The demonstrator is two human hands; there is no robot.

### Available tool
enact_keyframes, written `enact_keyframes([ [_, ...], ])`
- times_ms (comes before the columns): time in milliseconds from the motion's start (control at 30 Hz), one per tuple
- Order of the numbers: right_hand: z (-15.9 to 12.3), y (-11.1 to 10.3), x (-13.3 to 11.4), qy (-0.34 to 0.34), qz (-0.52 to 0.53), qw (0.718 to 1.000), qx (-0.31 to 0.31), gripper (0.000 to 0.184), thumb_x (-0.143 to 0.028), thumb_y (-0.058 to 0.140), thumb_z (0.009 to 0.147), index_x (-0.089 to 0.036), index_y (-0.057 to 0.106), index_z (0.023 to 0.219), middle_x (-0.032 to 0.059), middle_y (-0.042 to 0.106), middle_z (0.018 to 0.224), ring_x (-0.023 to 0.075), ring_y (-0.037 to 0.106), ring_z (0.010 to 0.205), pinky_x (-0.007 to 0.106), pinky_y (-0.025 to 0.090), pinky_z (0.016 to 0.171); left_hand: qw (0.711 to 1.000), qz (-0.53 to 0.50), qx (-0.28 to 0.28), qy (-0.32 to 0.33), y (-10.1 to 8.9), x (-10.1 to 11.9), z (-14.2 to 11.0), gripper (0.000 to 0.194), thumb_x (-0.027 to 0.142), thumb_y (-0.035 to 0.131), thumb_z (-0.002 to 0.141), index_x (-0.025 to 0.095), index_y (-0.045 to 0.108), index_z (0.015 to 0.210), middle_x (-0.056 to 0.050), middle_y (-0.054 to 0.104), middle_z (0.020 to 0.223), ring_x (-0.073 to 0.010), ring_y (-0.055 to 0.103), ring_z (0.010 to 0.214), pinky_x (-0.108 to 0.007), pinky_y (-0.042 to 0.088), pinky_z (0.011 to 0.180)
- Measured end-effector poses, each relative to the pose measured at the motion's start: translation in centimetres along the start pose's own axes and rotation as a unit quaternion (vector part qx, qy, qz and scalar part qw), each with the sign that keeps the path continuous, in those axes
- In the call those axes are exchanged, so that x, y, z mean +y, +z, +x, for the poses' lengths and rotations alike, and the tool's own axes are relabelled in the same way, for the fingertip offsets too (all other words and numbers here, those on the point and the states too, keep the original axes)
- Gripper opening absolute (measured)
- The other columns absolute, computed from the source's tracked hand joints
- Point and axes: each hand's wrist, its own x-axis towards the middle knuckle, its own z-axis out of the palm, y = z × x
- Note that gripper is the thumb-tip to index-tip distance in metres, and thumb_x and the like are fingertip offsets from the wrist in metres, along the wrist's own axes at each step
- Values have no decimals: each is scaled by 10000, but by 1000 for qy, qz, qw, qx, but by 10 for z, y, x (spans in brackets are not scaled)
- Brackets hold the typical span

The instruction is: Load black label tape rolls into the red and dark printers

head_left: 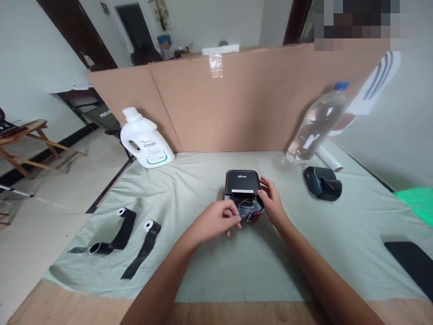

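A small black label printer (pixel 241 182) with red sides sits on the green cloth (pixel 203 275). Its front part is uncovered, and dark glossy film (pixel 246 212) shows in that opening. My left hand (pixel 221 219) is at the front left corner, thumb and forefinger pinched on the edge of the film. My right hand (pixel 271 201) grips the printer's right side, its thumb near the top edge. To the left lie two unwound black ribbon rolls, one ribbon (pixel 123 230) with two cores and another ribbon (pixel 145 246) with a white core.
A tall cardboard panel (pixel 230 104) stands along the back. Before it are a white detergent jug (pixel 147 142) and a clear bottle (pixel 318 122) with a blue cap. A black plastic part (pixel 321 183), a white tube (pixel 329 157) and a dark flat object (pixel 409 262) lie right.
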Motion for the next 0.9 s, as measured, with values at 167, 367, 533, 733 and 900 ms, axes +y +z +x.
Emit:
enact_keyframes([
  [167, 0, 3, 5, 6, 55, 998, -18, 596, -454, 610, 845, -260, 517, 1400, 108, 531, 1495, 280, 488, 1383, 487, 391, 1156, 981, 17, 190, 15, -10, -29, 34, 402, 528, 555, 883, 210, 427, 674, 32, 556, 558, -102, 470, 492, -232, 377, 530],
  [367, -3, 0, 10, 6, 73, 996, -47, 581, -352, 605, 843, -263, 541, 1413, 82, 552, 1492, 280, 520, 1366, 459, 437, 1129, 978, -138, 145, -66, -2, -55, 60, 393, 589, 567, 829, 199, 522, 839, 45, 522, 649, -95, 476, 520, -203, 334, 474],
  [533, -1, -3, 7, 3, 39, 997, -62, 606, -350, 590, 836, -285, 535, 1436, 70, 561, 1491, 284, 561, 1328, 469, 487, 1079, 974, -167, 148, -47, 2, -59, 62, 389, 573, 603, 810, 207, 473, 797, 64, 462, 602, -83, 423, 475, -196, 302, 437],
  [733, -26, -11, 15, -25, 12, 996, -83, 609, -537, 500, 931, -292, 501, 1489, 46, 493, 1559, 280, 420, 1468, 497, 373, 1188, 958, -85, 268, 63, 14, -71, 59, 296, 458, 545, 918, 191, 604, 1032, -69, 699, 1078, -184, 653, 1032, -291, 501, 921],
  [900, -51, -6, 21, -77, -63, 985, -138, 862, -496, 733, 809, -295, 379, 1569, 47, 346, 1644, 320, 280, 1535, 532, 250, 1247, 972, -68, 221, 49, 12, -66, 45, 500, 437, 479, 971, 225, 524, 1421, -96, 578, 1468, -235, 499, 1389, -378, 345, 1167],
])
